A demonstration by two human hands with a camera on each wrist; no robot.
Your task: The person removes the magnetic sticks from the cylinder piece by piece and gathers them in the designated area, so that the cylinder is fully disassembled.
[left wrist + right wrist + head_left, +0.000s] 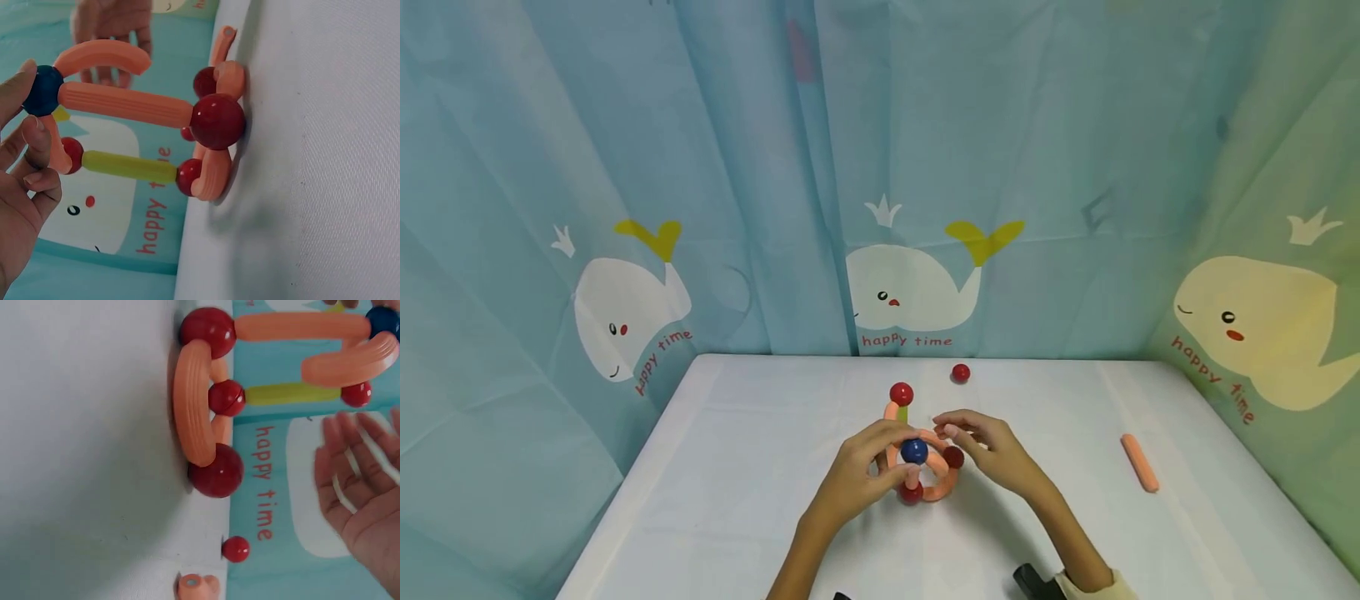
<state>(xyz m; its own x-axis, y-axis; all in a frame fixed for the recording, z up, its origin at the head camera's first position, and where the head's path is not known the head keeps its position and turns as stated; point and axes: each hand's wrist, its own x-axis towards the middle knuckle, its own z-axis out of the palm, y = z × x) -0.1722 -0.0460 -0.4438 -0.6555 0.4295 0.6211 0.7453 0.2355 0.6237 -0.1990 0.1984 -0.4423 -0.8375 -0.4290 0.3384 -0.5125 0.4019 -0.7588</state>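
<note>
A magnetic stick-and-ball model stands on the white table, its base a ring of curved orange sticks (194,403) joined by red balls (217,121). An upright orange stick (125,105) and a yellow-green stick (128,165) rise from it. Atop the orange upright sits a blue ball (914,451), pinched between thumb and fingers of my left hand (857,471). From the blue ball a curved orange stick (106,56) reaches out, its far end free. To the right of the model, my right hand (992,450) hovers apart from it, fingers loosely extended, holding nothing.
A loose red ball (960,373) lies near the table's back edge. Over on the right side of the table lies a loose orange stick (1140,462). A blue curtain (760,167) printed with whales hangs behind the table and along both sides.
</note>
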